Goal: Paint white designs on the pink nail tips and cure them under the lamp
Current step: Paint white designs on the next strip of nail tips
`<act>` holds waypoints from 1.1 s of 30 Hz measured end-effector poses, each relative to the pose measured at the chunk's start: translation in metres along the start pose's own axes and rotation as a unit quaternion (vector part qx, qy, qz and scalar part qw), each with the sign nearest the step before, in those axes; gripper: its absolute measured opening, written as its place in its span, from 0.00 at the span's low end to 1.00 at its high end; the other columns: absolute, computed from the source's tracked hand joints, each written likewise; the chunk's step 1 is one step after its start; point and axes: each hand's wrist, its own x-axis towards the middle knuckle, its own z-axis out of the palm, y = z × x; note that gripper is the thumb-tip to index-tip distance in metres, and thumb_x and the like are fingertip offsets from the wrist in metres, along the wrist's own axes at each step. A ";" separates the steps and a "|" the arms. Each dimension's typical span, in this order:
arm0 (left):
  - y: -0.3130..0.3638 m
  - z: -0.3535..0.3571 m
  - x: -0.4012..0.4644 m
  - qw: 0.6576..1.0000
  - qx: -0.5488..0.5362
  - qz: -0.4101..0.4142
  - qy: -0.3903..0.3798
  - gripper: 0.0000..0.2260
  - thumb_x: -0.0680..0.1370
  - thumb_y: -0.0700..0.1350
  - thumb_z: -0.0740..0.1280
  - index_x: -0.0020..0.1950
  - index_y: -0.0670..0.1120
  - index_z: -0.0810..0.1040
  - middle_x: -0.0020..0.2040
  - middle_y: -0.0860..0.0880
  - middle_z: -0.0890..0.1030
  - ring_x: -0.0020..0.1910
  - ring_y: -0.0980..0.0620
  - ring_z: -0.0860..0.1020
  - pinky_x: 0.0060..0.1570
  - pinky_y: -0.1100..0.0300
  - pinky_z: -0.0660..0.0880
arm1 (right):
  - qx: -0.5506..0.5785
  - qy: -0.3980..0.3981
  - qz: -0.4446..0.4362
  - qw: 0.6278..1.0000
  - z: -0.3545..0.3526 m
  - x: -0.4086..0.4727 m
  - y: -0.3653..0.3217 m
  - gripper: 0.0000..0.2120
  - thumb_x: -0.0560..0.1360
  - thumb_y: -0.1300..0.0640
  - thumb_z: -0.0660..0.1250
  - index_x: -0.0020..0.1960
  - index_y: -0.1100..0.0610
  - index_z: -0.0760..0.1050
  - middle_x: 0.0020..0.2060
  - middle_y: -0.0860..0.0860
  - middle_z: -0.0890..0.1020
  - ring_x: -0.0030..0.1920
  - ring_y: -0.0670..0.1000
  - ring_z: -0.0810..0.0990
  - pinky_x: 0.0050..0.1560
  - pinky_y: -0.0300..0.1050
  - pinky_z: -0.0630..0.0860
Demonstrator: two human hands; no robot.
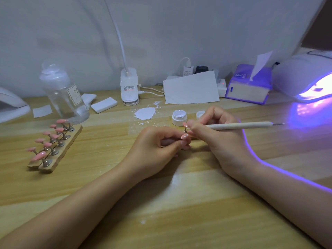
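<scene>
My left hand pinches a small stand carrying a pink nail tip with white dots, at the table's middle. My right hand grips a pale dotting pen whose working end is hidden behind my fingers, right at the tip. An open white paint jar stands just behind my hands, its lid beside it. A wooden holder at the left carries several pink nail tips on metal stands. The curing lamp glows violet at the far right.
A clear liquid bottle stands behind the holder. White wipes, a clip lamp base, a sheet of paper, a tissue box and a dried white paint patch lie along the back.
</scene>
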 end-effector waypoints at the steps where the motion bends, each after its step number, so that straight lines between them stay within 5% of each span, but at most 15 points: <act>1: 0.000 0.000 0.000 1.000 0.003 0.000 -0.002 0.12 0.75 0.35 0.65 0.42 0.53 0.80 0.36 0.58 0.83 0.40 0.63 0.81 0.35 0.71 0.75 | 0.004 0.002 0.000 1.000 0.000 0.000 -0.001 0.15 0.66 0.60 0.73 0.29 0.56 0.67 0.23 0.51 0.74 0.30 0.50 0.76 0.36 0.43 0.73; 5: 0.001 0.000 0.000 1.000 0.013 0.010 -0.018 0.12 0.75 0.33 0.64 0.44 0.51 0.79 0.40 0.55 0.83 0.42 0.62 0.81 0.36 0.72 0.74 | 0.030 0.006 0.000 1.000 0.003 -0.003 -0.006 0.17 0.64 0.51 0.69 0.27 0.58 0.65 0.19 0.47 0.71 0.22 0.42 0.71 0.29 0.31 0.70; 16: 0.000 -0.003 0.000 0.997 0.033 0.057 -0.044 0.07 0.73 0.38 0.67 0.46 0.48 0.82 0.39 0.46 0.82 0.36 0.51 0.77 0.40 0.65 0.74 | 0.067 0.013 0.001 0.998 0.004 -0.004 -0.009 0.17 0.62 0.51 0.70 0.28 0.59 0.64 0.17 0.48 0.72 0.20 0.41 0.74 0.27 0.30 0.70; 21: 0.002 -0.002 -0.001 0.996 0.030 0.049 -0.062 0.07 0.72 0.43 0.65 0.47 0.48 0.82 0.43 0.52 0.83 0.38 0.52 0.78 0.43 0.60 0.76 | 0.097 0.018 0.017 0.995 0.005 -0.003 -0.010 0.19 0.61 0.50 0.69 0.28 0.59 0.62 0.16 0.45 0.71 0.20 0.41 0.74 0.24 0.32 0.71; 23: 0.003 -0.002 -0.001 0.995 0.042 0.048 -0.078 0.08 0.75 0.39 0.64 0.46 0.50 0.80 0.43 0.58 0.82 0.37 0.55 0.76 0.43 0.63 0.75 | 0.088 0.012 0.011 0.996 0.003 -0.003 -0.009 0.17 0.63 0.52 0.69 0.29 0.58 0.64 0.15 0.47 0.70 0.19 0.41 0.73 0.24 0.31 0.70; 26: 0.005 -0.004 0.000 0.992 0.067 0.046 -0.094 0.11 0.77 0.35 0.62 0.45 0.50 0.78 0.43 0.54 0.79 0.36 0.58 0.75 0.44 0.65 0.73 | 0.059 -0.009 0.000 0.998 0.001 -0.003 -0.006 0.12 0.67 0.59 0.71 0.33 0.57 0.67 0.18 0.49 0.73 0.20 0.46 0.73 0.26 0.35 0.73; 31: 0.009 -0.004 -0.001 0.988 0.087 0.045 -0.117 0.13 0.77 0.33 0.61 0.43 0.50 0.77 0.40 0.55 0.76 0.35 0.62 0.73 0.40 0.73 0.69 | 0.008 0.006 0.002 1.000 0.001 0.000 -0.002 0.17 0.69 0.70 0.68 0.29 0.56 0.65 0.27 0.58 0.69 0.32 0.55 0.71 0.38 0.60 0.75; 33: 0.009 -0.005 -0.001 0.988 0.090 0.045 -0.119 0.14 0.77 0.32 0.61 0.42 0.51 0.77 0.39 0.56 0.76 0.35 0.62 0.73 0.40 0.73 0.69 | 0.002 0.017 -0.005 1.000 0.001 -0.001 -0.002 0.19 0.68 0.70 0.67 0.26 0.55 0.64 0.24 0.55 0.66 0.29 0.52 0.67 0.34 0.49 0.75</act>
